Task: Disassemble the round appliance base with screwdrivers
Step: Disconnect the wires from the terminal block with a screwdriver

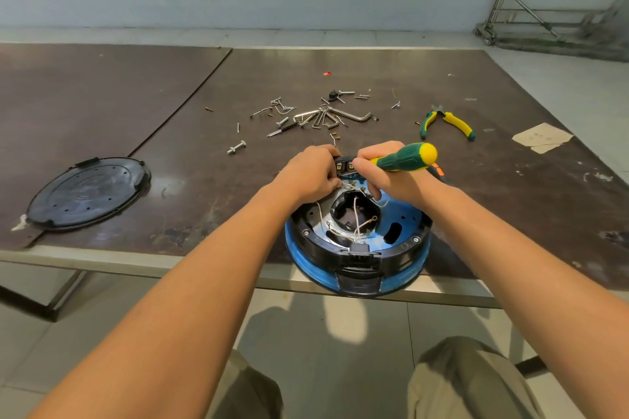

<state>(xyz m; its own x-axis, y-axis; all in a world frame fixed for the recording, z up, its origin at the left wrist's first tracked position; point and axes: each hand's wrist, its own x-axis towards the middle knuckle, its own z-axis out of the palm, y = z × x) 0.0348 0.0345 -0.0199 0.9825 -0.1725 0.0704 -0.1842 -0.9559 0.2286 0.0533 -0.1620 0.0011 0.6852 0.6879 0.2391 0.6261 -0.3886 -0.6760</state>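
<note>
the round appliance base, blue-sided with a black inner ring, lies opened up at the counter's near edge, and its front lip hangs out past that edge toward my lap. white wires loop loose across its central opening. my left hand has its fingers curled on the base's far rim by the terminal block, and my right hand is wrapped round the green and yellow screwdriver, handle pointing right; the tip is hidden behind my fingers, so i cannot tell whether it sits in a screw. beyond the base lies a scatter of loose screws and hex keys, with a bolt beyond it to the left and yellow-handled pliers beyond it to the right. the removed black cover lies well apart to the base's left. my worry is the overhang: downward force on the far rim looks safe, but any pull toward me could slide the base off the edge. a tip that skips out of its slot could nick the wires or my left fingers just beside it, and a freed screw could drop into the central opening.
</note>
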